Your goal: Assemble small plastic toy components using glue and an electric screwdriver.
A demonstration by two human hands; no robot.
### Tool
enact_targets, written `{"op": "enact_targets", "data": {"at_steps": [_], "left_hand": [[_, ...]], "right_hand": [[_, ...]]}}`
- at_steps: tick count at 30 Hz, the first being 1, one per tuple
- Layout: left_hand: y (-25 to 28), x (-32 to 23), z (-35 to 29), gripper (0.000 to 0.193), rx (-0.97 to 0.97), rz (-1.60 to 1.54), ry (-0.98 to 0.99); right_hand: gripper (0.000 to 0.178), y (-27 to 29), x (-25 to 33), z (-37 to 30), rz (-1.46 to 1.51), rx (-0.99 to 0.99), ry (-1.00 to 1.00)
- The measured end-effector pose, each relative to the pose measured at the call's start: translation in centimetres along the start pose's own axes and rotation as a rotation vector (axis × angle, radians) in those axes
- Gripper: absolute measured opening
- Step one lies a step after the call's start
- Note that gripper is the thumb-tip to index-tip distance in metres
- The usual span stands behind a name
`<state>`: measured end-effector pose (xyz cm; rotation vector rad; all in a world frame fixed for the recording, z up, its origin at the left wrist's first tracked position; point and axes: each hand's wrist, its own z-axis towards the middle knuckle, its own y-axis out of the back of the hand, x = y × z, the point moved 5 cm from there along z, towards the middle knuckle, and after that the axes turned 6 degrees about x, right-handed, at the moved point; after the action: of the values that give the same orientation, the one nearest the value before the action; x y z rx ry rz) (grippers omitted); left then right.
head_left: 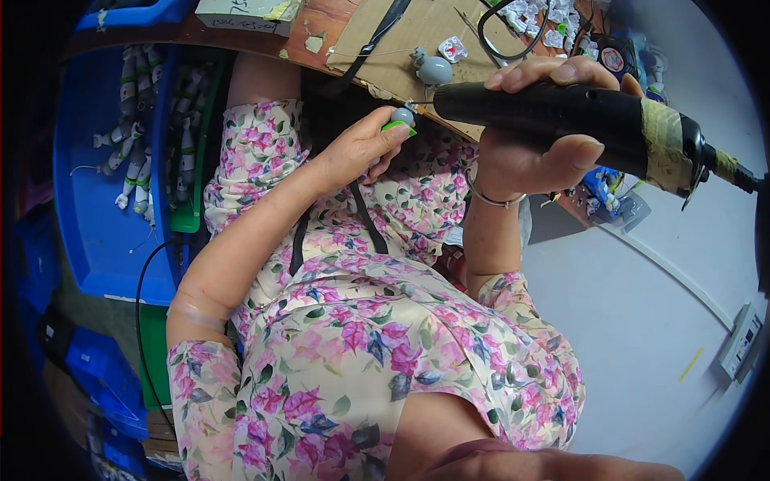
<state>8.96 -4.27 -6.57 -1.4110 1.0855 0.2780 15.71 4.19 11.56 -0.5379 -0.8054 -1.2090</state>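
My right hand (525, 156) is closed round a black electric screwdriver (553, 116) with tape wound about its cord end. Its thin bit points left, at a small grey and green plastic part (403, 118). That part is pinched in my left hand (362, 151), over my lap at the table edge; whether the bit touches it I cannot tell. Just beyond, a rounded grey piece (435, 70) lies on a cardboard sheet (365, 60), beside a small white and red piece (452, 50).
A blue bin (88, 232) on the left holds several white and grey toy-like parts (132, 152), next to a green tray (186, 220). White parts (525, 16) are heaped at the table's far right. A cardboard box (245, 16) stands on the table's far left. The screwdriver's cord (742, 176) runs right.
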Motion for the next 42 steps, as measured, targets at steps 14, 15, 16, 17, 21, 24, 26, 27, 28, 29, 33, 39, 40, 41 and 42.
{"op": "enact_targets", "data": {"at_steps": [14,15,16,17,21,24,26,27,28,29,33,39,40,41,42], "left_hand": [[0.3,0.3,0.1,0.027,-0.003,0.009,-0.034],[0.4,0.5,0.2,0.027,-0.008,0.007,-0.037],[0.5,0.5,0.4,0.027,-0.011,0.015,-0.043],[0.5,0.6,0.5,0.027,-0.014,0.023,-0.05],[0.2,0.5,0.4,0.027,-0.017,0.004,-0.035],[0.0,0.5,0.3,0.027,-0.034,-0.042,-0.01],[0.0,0.3,0.1,0.026,-0.035,-0.063,-0.019],[0.1,0.2,0.1,0.026,-0.037,-0.066,-0.019],[0.1,0.2,0.2,0.026,-0.021,-0.089,-0.002],[0.1,0.3,0.1,0.026,-0.005,-0.112,0.014],[0.1,0.3,0.3,0.026,-0.003,-0.083,-0.01],[0.2,0.5,0.2,0.027,0.005,-0.079,0.0],[0.2,0.5,0.3,0.027,0.006,-0.089,0.001],[0.1,0.3,0.5,0.028,0.024,-0.094,0.001],[-0.1,0.3,0.6,0.028,0.053,-0.074,0.006]], "right_hand": [[0.087,-2.1,0.1,-0.5,0.071,0.202,-0.054],[0.085,-2.3,0.1,-0.6,0.051,0.234,-0.061],[0.083,-2.5,0.0,-0.6,0.03,0.266,-0.068],[0.081,-2.7,0.2,-0.6,-0.015,0.251,-0.036],[0.081,-2.6,-0.1,-0.3,-0.013,0.253,0.064],[0.083,-3.1,0.0,0.0,0.019,0.272,-0.005],[0.085,-3.4,0.0,0.2,0.059,0.288,0.061],[0.087,-3.3,0.0,0.3,0.07,0.307,0.088],[0.089,-3.3,0.0,0.3,0.083,0.327,0.115],[0.089,-3.4,0.0,0.3,0.085,0.33,0.112],[0.088,-3.5,-0.4,0.7,0.133,0.325,0.095],[0.067,-1.2,-0.3,2.4,0.126,0.232,0.094],[0.063,-0.3,-0.3,3.0,0.103,0.202,0.096],[0.062,0.7,-0.3,4.0,0.125,0.133,0.15],[0.064,2.5,-0.8,4.9,0.226,0.109,0.09]]}}
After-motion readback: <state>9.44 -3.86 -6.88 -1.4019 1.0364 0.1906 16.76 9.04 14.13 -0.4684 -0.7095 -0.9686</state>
